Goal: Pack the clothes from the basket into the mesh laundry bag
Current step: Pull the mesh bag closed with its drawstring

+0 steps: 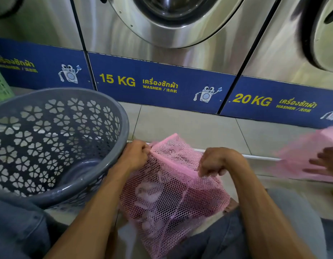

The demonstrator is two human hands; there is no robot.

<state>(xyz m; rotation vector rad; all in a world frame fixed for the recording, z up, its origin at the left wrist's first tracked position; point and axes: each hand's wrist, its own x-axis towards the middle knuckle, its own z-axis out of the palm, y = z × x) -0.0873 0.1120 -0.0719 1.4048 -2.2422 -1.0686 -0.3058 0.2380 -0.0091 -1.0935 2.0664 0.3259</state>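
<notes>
A pink mesh laundry bag (173,199) lies across my lap, bulging with pale and dark clothes that show through the netting. My left hand (135,155) pinches the bag's top edge at its left end. My right hand (216,162) grips the same pink edge further right. A grey plastic basket (98,101) with flower-shaped holes stands tilted to my left, close beside my left hand; no clothes show inside it.
Steel washers (162,43) with blue 15 KG and 20 KG panels stand straight ahead across a strip of tiled floor (190,126). At the right edge another person's hand (326,161) holds a second pink bag (302,157). A green basket (0,85) is far left.
</notes>
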